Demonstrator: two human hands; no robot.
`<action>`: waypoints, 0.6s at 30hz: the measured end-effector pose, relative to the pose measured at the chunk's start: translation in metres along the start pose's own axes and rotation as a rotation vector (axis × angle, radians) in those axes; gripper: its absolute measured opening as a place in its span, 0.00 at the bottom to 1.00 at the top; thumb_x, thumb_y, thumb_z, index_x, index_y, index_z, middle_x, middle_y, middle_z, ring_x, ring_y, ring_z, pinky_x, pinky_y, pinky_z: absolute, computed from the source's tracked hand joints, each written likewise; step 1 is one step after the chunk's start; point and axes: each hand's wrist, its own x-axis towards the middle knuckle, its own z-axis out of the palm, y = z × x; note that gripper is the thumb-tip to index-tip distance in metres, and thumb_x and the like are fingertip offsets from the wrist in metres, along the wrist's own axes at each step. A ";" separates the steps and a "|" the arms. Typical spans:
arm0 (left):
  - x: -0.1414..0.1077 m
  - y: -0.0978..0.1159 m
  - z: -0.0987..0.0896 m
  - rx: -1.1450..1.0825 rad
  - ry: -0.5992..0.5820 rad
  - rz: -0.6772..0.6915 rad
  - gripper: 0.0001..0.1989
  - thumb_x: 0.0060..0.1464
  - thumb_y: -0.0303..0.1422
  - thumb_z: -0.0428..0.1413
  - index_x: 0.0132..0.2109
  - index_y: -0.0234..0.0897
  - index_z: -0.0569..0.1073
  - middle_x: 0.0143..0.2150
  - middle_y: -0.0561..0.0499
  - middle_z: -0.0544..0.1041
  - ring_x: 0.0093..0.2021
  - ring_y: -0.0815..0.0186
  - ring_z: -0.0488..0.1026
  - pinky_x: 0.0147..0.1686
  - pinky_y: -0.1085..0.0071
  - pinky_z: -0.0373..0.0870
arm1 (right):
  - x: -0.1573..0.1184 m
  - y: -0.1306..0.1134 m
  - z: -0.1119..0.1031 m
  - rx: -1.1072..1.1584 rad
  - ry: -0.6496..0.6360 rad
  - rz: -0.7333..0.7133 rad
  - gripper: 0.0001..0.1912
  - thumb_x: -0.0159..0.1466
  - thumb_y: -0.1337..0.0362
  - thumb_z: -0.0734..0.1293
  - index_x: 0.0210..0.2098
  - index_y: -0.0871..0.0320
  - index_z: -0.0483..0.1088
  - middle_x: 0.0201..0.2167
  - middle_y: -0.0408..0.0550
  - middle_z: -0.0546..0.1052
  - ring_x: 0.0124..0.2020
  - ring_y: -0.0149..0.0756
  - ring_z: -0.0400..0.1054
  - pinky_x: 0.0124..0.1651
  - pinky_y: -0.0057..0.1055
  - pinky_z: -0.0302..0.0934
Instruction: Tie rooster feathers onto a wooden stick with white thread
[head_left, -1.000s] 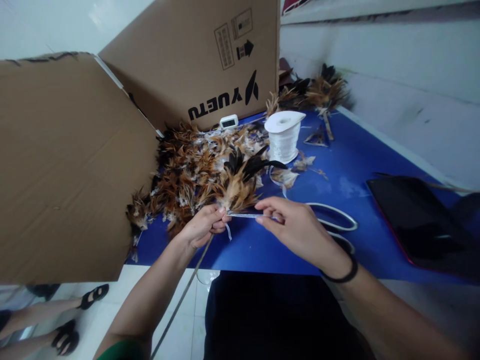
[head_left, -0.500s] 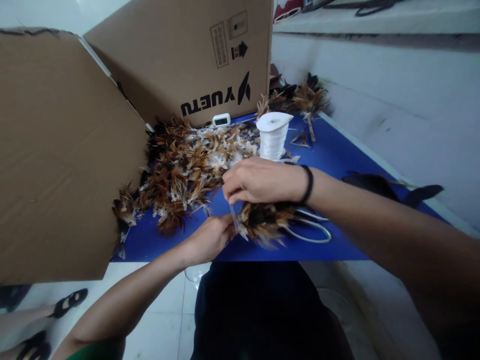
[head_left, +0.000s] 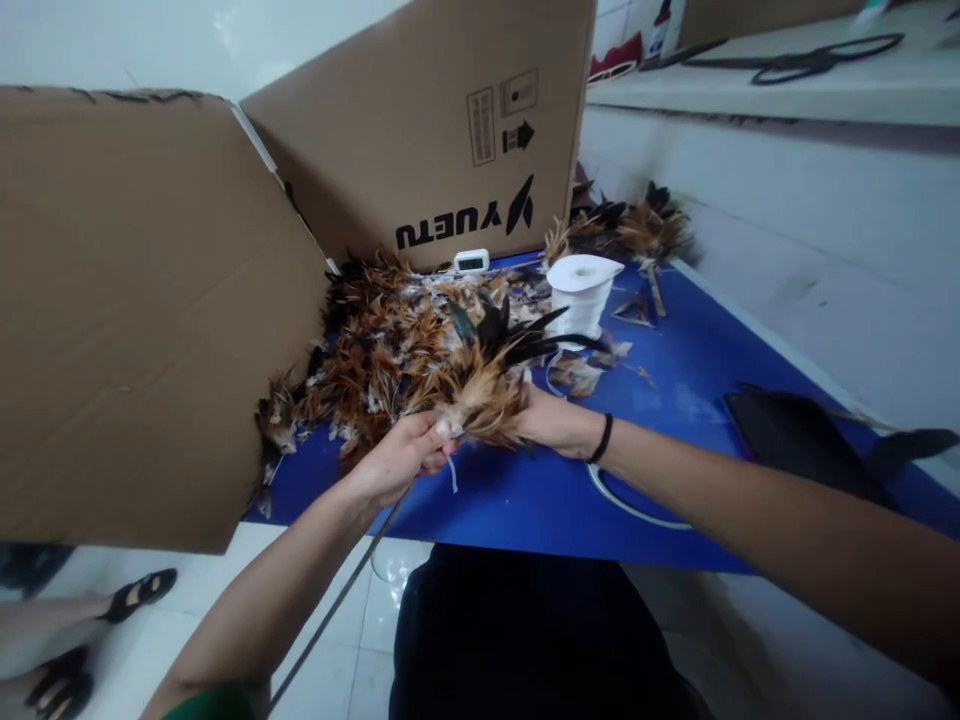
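My left hand (head_left: pixel 411 452) is closed around the base of a feather duster (head_left: pixel 487 400), a bunch of brown and black feathers on a thin stick (head_left: pixel 330 610). The stick runs from under this hand down past the table edge to the lower left. A short end of white ribbon (head_left: pixel 453 474) hangs by the thumb. Against the right side of the feathers rests my right hand (head_left: pixel 553 420), its fingers mostly hidden behind them. Behind it stands a white ribbon spool (head_left: pixel 579 305), with a loose strip trailing down.
Many loose feathers (head_left: pixel 375 350) cover the left of the blue table (head_left: pixel 525 510). Cardboard panels (head_left: pixel 150 320) stand left and behind, with a small white digital display (head_left: pixel 471 262) at the back. A dark flat object (head_left: pixel 795 440) lies at right, below a white ledge (head_left: pixel 750 95).
My right hand has let go of the ribbon and moved right along the feathers. The duster has turned, so its feathers point up and right and its stick shows at lower left. The view has shifted.
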 end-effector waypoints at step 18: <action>0.022 -0.014 -0.011 -0.198 0.070 0.011 0.14 0.45 0.34 0.62 0.27 0.30 0.65 0.25 0.54 0.64 0.18 0.83 0.48 0.16 0.81 0.41 | -0.016 0.031 0.058 -0.306 0.502 -0.063 0.15 0.58 0.55 0.63 0.22 0.59 0.62 0.20 0.38 0.61 0.23 0.26 0.52 0.26 0.25 0.48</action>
